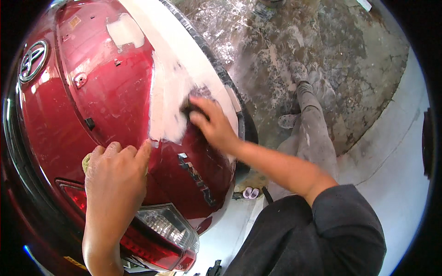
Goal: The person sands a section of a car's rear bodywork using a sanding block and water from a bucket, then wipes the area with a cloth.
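A red car's rear body panel (110,92) fills the left side, with a broad cream filler patch (168,87) along its edge. My right hand (212,122) is closed on a dark sanding pad (188,108), pressed to the patch where red paint borders it; the hand slightly blurs. Near the lower end of the patch, my left hand (117,168) rests on the red paint above the tail light (168,225). Its fingers curl around a yellow-green piece of sponge or cloth (86,163), mostly hidden by the hand.
A chrome emblem (33,61) and raised metal lettering (197,179) sit on the car. A smaller filler patch (125,32) lies farther up. Dusty grey trouser legs (315,124) stand on the stained concrete floor (359,60). Pale slippers (251,192) lie beside the car.
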Demonstrator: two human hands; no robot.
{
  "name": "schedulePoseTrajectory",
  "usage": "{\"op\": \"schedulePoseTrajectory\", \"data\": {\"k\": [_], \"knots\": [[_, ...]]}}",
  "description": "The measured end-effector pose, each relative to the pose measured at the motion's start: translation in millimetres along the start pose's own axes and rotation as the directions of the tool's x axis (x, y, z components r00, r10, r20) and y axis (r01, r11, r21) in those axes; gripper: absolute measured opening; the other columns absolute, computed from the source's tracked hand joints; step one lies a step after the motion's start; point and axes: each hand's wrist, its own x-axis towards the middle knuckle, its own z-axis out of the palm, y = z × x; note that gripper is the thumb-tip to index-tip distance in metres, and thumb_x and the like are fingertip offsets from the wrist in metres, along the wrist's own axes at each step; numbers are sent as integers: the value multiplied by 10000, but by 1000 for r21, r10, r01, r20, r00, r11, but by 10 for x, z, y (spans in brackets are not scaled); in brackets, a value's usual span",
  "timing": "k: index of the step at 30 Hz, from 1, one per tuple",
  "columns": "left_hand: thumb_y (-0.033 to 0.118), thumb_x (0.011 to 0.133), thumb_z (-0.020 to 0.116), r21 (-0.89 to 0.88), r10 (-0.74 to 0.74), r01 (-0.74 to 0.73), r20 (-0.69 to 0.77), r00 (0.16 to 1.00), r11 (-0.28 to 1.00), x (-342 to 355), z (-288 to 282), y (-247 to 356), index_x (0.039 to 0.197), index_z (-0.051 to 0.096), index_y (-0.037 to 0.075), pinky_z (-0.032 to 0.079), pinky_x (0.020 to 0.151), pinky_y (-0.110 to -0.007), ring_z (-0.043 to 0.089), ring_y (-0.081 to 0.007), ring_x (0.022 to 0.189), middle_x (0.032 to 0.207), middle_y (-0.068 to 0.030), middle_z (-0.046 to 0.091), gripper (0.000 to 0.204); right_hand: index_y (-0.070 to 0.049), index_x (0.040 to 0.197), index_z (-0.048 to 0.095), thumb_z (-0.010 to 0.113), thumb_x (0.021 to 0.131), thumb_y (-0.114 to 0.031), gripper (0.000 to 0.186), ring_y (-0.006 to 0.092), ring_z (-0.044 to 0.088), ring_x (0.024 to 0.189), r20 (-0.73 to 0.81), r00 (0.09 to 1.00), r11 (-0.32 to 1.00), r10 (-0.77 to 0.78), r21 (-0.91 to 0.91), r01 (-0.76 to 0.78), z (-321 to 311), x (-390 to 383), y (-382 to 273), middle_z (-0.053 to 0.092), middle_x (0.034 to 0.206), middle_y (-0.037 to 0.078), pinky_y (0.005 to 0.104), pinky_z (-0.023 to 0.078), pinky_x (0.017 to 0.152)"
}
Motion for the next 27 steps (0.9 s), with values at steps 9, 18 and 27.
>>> {"op": "schedulePoseTrajectory", "data": {"k": [9,18,27], "knots": [[178,885,763,-119,-109,115,54,993,986,-31,45,-52,1295,712,107,513,846,-471,683,-298,953,942,-80,720,420,-37,1433,615,659,1042,-280,462,360,559,1368,120,988,995,97,12,-99,19,-401,-199,635,1402,194,479,397,1181],[240,850,828,-143,-216,194,-165,962,971,246,-150,-77,1285,678,69,475,1025,-477,643,-331,1104,1140,-118,670,491,14,1336,686,643,1018,-244,412,416,612,1268,-69,974,972,216,111,-207,-208,1190,335,666,1327,248,457,465,1111],[350,806,892,-225,-392,365,-92,915,904,165,-211,-30,1279,686,79,446,1029,-524,618,-361,1139,1188,-135,662,584,-15,1505,584,650,1075,-306,524,230,601,1353,-66,844,818,533,-216,-533,-2506,796,975,648,1475,148,348,440,1146]]}}
